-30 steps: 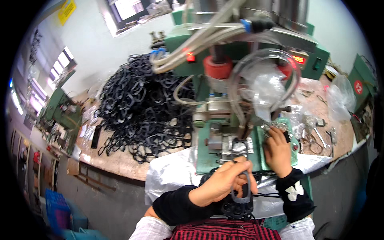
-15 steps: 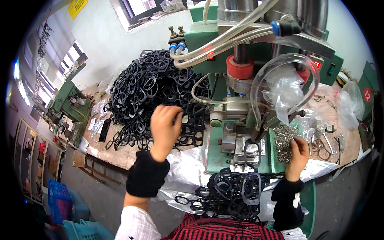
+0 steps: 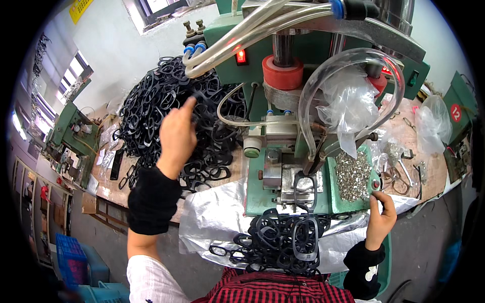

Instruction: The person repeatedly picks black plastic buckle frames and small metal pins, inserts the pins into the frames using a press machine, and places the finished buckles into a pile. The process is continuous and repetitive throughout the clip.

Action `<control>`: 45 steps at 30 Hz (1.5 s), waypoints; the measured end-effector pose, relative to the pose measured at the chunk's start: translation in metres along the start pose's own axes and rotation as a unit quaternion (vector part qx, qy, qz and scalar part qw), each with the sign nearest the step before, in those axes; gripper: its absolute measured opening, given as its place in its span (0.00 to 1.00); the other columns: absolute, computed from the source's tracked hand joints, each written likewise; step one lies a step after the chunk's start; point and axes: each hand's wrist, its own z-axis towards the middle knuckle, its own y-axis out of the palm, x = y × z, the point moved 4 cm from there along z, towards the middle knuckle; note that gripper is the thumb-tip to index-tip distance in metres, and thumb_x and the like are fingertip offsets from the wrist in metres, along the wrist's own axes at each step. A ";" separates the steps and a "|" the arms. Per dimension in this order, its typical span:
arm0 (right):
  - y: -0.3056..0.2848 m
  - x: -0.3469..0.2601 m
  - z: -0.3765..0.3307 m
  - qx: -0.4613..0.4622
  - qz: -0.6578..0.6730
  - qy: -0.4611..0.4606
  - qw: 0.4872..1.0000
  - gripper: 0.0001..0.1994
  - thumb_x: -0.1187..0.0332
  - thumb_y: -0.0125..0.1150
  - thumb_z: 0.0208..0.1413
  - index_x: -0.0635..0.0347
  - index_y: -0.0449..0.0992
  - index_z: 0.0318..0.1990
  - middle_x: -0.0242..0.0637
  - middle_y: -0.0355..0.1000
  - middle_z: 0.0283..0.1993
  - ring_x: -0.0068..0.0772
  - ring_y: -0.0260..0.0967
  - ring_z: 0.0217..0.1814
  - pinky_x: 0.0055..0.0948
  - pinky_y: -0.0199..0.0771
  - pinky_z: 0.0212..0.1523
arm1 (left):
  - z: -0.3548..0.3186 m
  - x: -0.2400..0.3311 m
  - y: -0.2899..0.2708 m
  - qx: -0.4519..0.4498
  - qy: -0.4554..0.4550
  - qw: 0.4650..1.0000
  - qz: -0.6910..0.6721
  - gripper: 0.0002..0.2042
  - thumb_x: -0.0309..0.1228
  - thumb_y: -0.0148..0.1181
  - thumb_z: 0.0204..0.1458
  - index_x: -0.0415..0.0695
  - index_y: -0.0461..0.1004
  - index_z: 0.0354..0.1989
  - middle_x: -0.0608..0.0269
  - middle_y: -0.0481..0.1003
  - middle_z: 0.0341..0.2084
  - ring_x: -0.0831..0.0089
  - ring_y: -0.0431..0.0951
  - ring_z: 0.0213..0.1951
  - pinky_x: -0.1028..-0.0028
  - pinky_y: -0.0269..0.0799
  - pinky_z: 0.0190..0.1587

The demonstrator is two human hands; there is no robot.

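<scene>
My left hand (image 3: 178, 135) is raised at the near side of a big heap of black eyeglass frames (image 3: 151, 106). One finger stretches up, the others are partly hidden, and a blurred dark frame shows beyond the fingertips. My right hand (image 3: 381, 218) is closed in a pinch near the front right corner of a green tray (image 3: 348, 206); whatever the fingers hold is too small to make out. Small metal parts (image 3: 352, 177) fill the tray. A red button (image 3: 376, 185) sits just above my right fingertips. One black eyeglass frame (image 3: 305, 183) rests upright on the metal fixture of a green press (image 3: 260, 187).
More black frames (image 3: 273, 235) lie piled in front of the press on silvery sheeting (image 3: 194, 217). Clear hoses (image 3: 247, 38) arch over the press. A wrench (image 3: 405, 174) and plastic bags (image 3: 434, 126) lie at right. Another green machine (image 3: 76, 136) stands far left.
My left hand has moved up and left, and its finger has straightened. My right hand has drawn back from the metal parts toward the tray's front right corner. The whole view has shifted.
</scene>
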 end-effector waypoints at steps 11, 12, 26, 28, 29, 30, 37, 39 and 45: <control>0.117 -0.098 0.015 -0.122 0.260 0.003 0.958 0.24 0.79 0.67 0.49 0.70 0.68 0.55 0.37 0.77 0.39 0.26 0.74 0.46 0.24 0.70 0.52 | 0.026 -0.005 -0.025 -0.029 -0.011 0.988 0.150 0.40 0.12 0.54 0.40 0.35 0.58 0.69 0.53 0.72 0.24 0.55 0.73 0.29 0.58 0.69 0.34; 0.118 -0.101 0.015 -0.129 0.297 0.036 0.945 0.26 0.79 0.66 0.50 0.71 0.66 0.57 0.36 0.77 0.37 0.25 0.73 0.47 0.24 0.68 0.55 | 0.026 -0.007 -0.029 -0.008 0.002 0.988 0.153 0.39 0.12 0.54 0.40 0.36 0.58 0.69 0.53 0.72 0.24 0.55 0.73 0.30 0.58 0.69 0.34; 0.059 -0.120 0.006 -0.253 0.137 -0.123 0.950 0.24 0.77 0.67 0.49 0.63 0.76 0.57 0.49 0.75 0.56 0.45 0.71 0.62 0.37 0.67 0.63 | -0.024 0.088 -0.076 -0.021 -0.199 0.764 -0.613 0.16 0.40 0.45 0.66 0.40 0.72 0.33 0.61 0.76 0.28 0.75 0.72 0.27 0.76 0.65 0.29; 0.020 -0.081 0.006 -0.145 -0.098 -0.135 0.975 0.18 0.74 0.71 0.44 0.63 0.80 0.46 0.44 0.78 0.45 0.48 0.72 0.48 0.41 0.71 0.52 | -0.056 0.154 -0.084 -0.240 -0.230 0.548 -0.768 0.18 0.45 0.45 0.66 0.40 0.71 0.39 0.49 0.79 0.32 0.69 0.79 0.32 0.73 0.72 0.30; 0.007 -0.061 0.002 -0.105 -0.225 -0.115 0.962 0.18 0.71 0.73 0.42 0.64 0.79 0.43 0.45 0.76 0.40 0.50 0.69 0.44 0.44 0.69 0.48 | -0.077 0.178 -0.073 -0.320 -0.240 0.422 -0.814 0.19 0.46 0.43 0.68 0.40 0.68 0.41 0.46 0.80 0.33 0.68 0.79 0.32 0.74 0.71 0.26; 0.002 -0.040 -0.001 -0.079 -0.308 -0.098 0.943 0.17 0.71 0.74 0.41 0.65 0.78 0.41 0.45 0.74 0.37 0.51 0.68 0.44 0.45 0.67 0.47 | -0.071 0.199 -0.069 -0.391 -0.257 0.352 -0.810 0.18 0.46 0.42 0.69 0.41 0.68 0.42 0.45 0.80 0.33 0.68 0.79 0.30 0.76 0.71 0.25; 0.044 -0.014 0.022 -0.026 -0.217 -0.159 0.963 0.07 0.73 0.69 0.47 0.62 0.76 0.31 0.42 0.73 0.32 0.50 0.68 0.40 0.44 0.67 0.44 | -0.073 0.249 -0.018 -0.409 -0.332 0.214 -0.823 0.14 0.36 0.41 0.68 0.41 0.67 0.35 0.39 0.79 0.25 0.63 0.80 0.26 0.75 0.75 0.33; 0.048 -0.028 0.038 -0.036 -0.184 -0.174 0.967 0.05 0.74 0.67 0.48 0.61 0.76 0.31 0.42 0.73 0.32 0.50 0.68 0.40 0.42 0.68 0.44 | -0.075 0.250 -0.016 -0.398 -0.339 0.207 -0.827 0.13 0.36 0.41 0.67 0.41 0.67 0.35 0.39 0.79 0.25 0.63 0.80 0.25 0.75 0.75 0.32; 0.070 -0.030 0.024 -0.083 -0.188 -0.239 0.949 0.06 0.74 0.66 0.46 0.61 0.76 0.32 0.48 0.71 0.51 0.56 0.65 0.60 0.49 0.65 0.59 | -0.076 0.249 -0.016 -0.393 -0.349 0.191 -0.829 0.12 0.36 0.43 0.67 0.42 0.68 0.36 0.39 0.79 0.25 0.65 0.78 0.24 0.77 0.71 0.27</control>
